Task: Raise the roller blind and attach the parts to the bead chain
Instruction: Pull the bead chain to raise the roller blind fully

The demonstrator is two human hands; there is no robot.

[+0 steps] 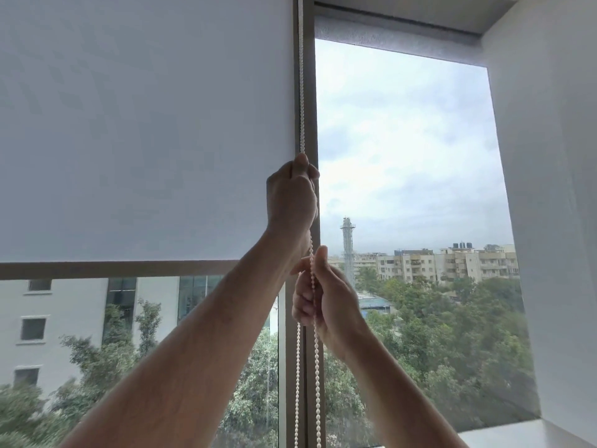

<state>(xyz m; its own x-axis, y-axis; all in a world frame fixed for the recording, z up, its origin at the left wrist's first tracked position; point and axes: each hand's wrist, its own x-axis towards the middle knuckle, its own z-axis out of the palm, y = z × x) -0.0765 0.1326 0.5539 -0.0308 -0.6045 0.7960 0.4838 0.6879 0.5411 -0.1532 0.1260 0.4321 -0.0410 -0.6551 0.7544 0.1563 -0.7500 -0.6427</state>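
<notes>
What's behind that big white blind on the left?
The blind hides most of its pane. Below its bottom edge you can see a pale building and trees through the glass. What lies behind the fabric itself cannot be seen.

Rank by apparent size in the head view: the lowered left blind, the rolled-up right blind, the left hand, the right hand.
1. Lowered left blind, by far the largest.
2. Rolled-up right blind.
3. Left hand and right hand look alike; both grip the bead chain, so no ranking.

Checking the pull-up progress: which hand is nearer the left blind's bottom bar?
Left. The left hand grips the bead chain above the bottom bar, its forearm crossing the bar's right end; the right hand holds the chain lower, right of it.
</notes>
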